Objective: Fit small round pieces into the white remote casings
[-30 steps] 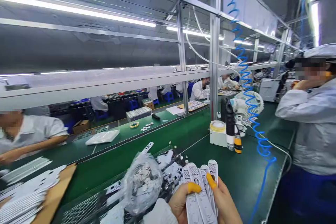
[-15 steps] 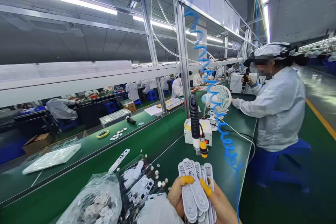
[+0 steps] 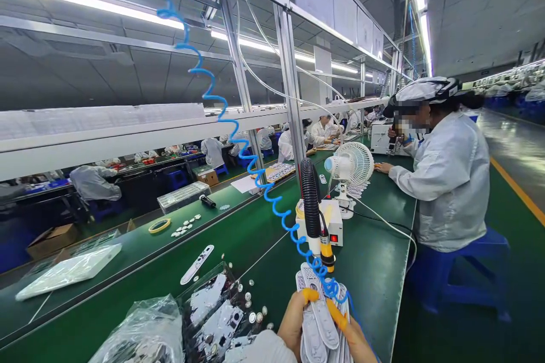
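**Light plastic remote casings held in a fanned bundle**

A fanned bundle of white plastic remote-control casings (image 3: 319,317) is held low in the view at 6 o'clock, between the left hand (image 3: 296,323) and the right hand (image 3: 355,340). Both hands are closed around it, with yellow finger cots (image 3: 310,295) pressed against its front faces. The casings are judged to be light, stiff but thin-walled, and smooth enough to slide against one another. A hold along the long edges would keep the keypad openings free and spare the narrow plastic between them. No brand can be read, and the small markings are illegible.

A clear plastic tray (image 3: 225,269) of white parts and silver discs (image 3: 251,317) is placed at 8 o'clock on the green counter (image 3: 374,249). A single casing (image 3: 196,264) lies beyond it at 10 o'clock. A blue coiled air hose (image 3: 272,198) hangs down toward the bundle from 12 o'clock, and a co-worker (image 3: 447,181) is seated at 2 o'clock.
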Available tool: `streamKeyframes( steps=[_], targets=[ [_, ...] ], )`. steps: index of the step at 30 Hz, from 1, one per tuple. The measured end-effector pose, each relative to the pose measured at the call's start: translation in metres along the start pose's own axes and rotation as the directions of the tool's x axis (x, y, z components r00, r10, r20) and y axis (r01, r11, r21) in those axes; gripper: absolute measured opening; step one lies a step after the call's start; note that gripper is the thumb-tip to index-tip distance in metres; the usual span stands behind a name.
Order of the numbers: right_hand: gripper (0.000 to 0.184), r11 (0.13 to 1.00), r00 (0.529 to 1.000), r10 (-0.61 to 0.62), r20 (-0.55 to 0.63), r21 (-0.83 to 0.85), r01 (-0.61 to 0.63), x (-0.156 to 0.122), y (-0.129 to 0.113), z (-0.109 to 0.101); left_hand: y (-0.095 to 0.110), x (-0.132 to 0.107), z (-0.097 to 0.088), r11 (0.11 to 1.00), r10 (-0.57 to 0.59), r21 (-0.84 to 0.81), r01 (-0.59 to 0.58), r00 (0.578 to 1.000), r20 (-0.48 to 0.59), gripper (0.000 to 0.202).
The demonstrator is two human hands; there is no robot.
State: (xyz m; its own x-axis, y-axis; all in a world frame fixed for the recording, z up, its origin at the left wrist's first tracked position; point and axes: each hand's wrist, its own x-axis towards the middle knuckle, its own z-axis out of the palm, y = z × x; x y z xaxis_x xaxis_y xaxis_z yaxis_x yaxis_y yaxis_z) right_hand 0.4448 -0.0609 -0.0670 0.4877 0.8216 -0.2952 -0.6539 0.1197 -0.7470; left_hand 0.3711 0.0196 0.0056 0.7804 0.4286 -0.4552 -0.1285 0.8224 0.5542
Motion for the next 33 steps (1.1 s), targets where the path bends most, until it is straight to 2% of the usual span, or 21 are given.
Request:
streamKeyframes(
  steps=[2,5,7,10,12,20,23,27,33],
  targets=[
    [0.074,1.000,1.000,0.005,0.017,-0.014,-0.005,0.000,-0.004,0.001,0.000,0.002,-0.004,0.999,-0.037,0.007,0.036,0.999,0.034,0.028],
    [0.063,0.991,0.999,0.037,-0.002,-0.130,-0.036,0.001,-0.016,0.000,-0.004,0.006,-0.013,0.996,-0.089,0.029,0.088,0.995,0.046,0.031],
    [0.056,0.976,0.998,0.007,-0.067,-0.215,-0.022,0.001,-0.021,0.000,-0.009,0.009,-0.019,0.998,-0.037,0.044,0.036,0.999,0.034,0.030],
    [0.053,0.950,0.983,-0.102,-0.154,-0.307,0.050,0.001,-0.022,0.003,-0.016,0.012,-0.025,0.990,0.118,0.071,-0.122,0.991,0.067,0.031],
    [0.055,0.935,0.976,-0.138,-0.167,-0.346,0.073,-0.002,-0.022,0.005,-0.018,0.013,-0.027,0.987,0.134,0.076,-0.141,0.986,0.095,0.036],
    [0.047,0.907,0.977,-0.122,-0.177,-0.419,0.037,-0.025,-0.035,-0.003,-0.017,0.022,-0.041,0.999,-0.054,0.000,0.054,0.996,0.071,0.032],
    [0.047,0.900,0.987,-0.065,-0.145,-0.436,-0.005,-0.022,-0.037,-0.002,-0.017,0.021,-0.042,0.994,-0.112,-0.001,0.113,0.988,0.104,0.033],
    [0.053,0.891,0.998,-0.051,-0.034,-0.452,0.030,-0.009,-0.032,0.007,-0.013,0.011,-0.042,0.984,-0.162,-0.045,0.173,0.969,0.184,0.042],
    [0.061,0.903,0.990,0.020,0.137,-0.429,0.041,-0.001,-0.021,0.018,-0.002,-0.012,-0.039,0.994,-0.082,-0.052,0.092,0.982,0.172,0.042]
  ],
)
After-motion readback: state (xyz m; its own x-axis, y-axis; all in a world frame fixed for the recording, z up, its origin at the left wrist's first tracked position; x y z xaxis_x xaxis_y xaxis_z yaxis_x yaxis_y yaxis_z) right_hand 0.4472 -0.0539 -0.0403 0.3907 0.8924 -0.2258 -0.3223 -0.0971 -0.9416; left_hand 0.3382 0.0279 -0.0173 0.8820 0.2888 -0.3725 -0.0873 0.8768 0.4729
